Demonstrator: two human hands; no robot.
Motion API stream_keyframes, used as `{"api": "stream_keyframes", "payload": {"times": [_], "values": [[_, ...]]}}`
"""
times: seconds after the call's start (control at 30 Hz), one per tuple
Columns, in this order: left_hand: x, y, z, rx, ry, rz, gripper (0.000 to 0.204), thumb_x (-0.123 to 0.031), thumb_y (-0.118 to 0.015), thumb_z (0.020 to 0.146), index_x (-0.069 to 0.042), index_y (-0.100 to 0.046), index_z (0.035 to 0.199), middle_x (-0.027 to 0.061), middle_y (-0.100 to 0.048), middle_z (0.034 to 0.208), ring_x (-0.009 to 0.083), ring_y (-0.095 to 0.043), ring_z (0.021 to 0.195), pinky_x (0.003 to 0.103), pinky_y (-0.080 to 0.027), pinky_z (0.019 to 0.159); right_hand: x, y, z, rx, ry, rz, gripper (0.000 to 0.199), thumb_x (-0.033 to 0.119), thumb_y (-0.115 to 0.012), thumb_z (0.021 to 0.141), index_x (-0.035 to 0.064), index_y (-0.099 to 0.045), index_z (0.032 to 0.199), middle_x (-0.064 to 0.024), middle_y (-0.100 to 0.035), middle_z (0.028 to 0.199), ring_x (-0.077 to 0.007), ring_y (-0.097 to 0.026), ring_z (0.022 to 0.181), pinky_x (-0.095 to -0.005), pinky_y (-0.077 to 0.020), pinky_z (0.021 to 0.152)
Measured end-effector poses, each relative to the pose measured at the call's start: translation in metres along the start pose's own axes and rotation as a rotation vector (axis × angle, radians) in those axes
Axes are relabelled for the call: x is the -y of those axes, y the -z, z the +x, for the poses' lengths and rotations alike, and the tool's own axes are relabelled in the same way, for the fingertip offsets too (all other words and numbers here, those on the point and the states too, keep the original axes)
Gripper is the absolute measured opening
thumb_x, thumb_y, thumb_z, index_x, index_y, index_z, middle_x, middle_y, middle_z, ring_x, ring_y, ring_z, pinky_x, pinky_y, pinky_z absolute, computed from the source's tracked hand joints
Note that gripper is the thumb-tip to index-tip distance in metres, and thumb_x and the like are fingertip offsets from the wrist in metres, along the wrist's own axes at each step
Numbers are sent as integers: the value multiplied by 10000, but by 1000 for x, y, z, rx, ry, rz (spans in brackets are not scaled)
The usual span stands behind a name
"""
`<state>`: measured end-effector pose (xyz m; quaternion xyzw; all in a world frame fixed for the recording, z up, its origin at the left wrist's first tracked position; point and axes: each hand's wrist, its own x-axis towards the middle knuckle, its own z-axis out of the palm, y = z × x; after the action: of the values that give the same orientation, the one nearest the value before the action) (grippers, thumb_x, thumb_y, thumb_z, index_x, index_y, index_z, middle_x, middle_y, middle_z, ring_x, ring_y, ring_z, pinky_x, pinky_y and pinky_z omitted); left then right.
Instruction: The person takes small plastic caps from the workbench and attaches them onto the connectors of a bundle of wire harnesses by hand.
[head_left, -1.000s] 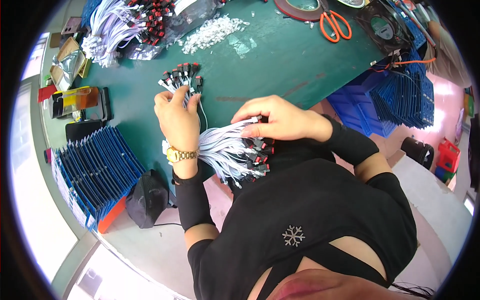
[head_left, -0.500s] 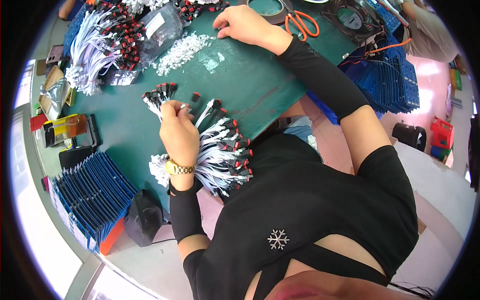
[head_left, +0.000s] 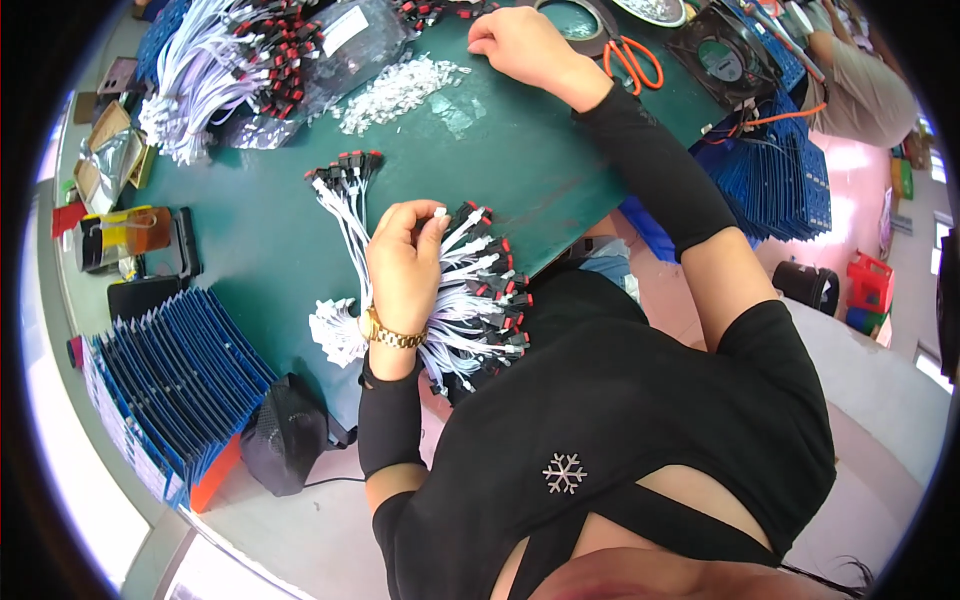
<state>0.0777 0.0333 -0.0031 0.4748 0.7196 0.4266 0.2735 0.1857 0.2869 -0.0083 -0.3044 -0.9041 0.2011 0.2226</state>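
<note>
My left hand (head_left: 405,262), with a gold watch at the wrist, pinches the white plug end of one wire from a bundle of white wires with red-and-black switches (head_left: 480,305) lying at the near edge of the green table (head_left: 520,150). A smaller fan of the same wires (head_left: 340,185) lies just beyond it. My right hand (head_left: 520,45) is stretched to the far side of the table, knuckles up and fingers curled on the mat beside a roll of tape (head_left: 575,20); whether it holds anything is hidden. A heap of small clear connectors (head_left: 395,90) lies to its left.
A big pile of wired switches (head_left: 230,70) and a clear bag sit at the far left. Orange scissors (head_left: 632,60) and a black fan (head_left: 725,55) lie at the far right. Blue boards (head_left: 170,380) stand in rows at the near left, more at the right (head_left: 775,175). Another person's arm (head_left: 850,75) is at top right.
My right hand left the wire bundle and reached to the far edge of the table, where it stays. My left hand shifted its grip from the fanned wires to a single white plug.
</note>
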Motion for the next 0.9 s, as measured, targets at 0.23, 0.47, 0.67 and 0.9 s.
{"api": "stream_keyframes", "payload": {"times": [0.23, 0.47, 0.67, 0.9], "values": [[2, 12, -5, -31, 246, -335, 99, -93, -593, 856, 2, -579, 882, -20, -566, 724, 5, -464, 595, 171, -382, 495, 87, -6, -55, 233, -165, 1004, 118, 113, -627, 822, 20, -667, 881, -4, -642, 763, -41, -557, 664, -180, -426, 523], [5, 17, -7, -64, 246, -596, 71, -22, -587, 847, -17, -553, 909, -23, -555, 800, 24, -498, 693, 156, -398, 598, 115, -30, -78, 214, -213, 1236, 80, 40, -614, 826, -27, -641, 861, -28, -596, 822, -75, -546, 736, -204, -439, 638], [5, 18, -8, -66, 226, -673, 77, -12, -581, 849, -12, -547, 918, -19, -553, 816, 34, -512, 719, 162, -411, 623, 120, -28, -74, 213, -181, 1174, 76, 32, -619, 814, -34, -651, 834, -48, -610, 799, -91, -569, 731, -213, -454, 638], [9, 18, -10, -72, 214, -679, 94, 13, -584, 838, -9, -543, 920, -11, -555, 831, 46, -525, 745, 174, -431, 663, 124, -29, -75, 191, -153, 1105, 72, 31, -636, 799, -34, -659, 822, -59, -619, 780, -95, -583, 715, -216, -461, 618]]}}
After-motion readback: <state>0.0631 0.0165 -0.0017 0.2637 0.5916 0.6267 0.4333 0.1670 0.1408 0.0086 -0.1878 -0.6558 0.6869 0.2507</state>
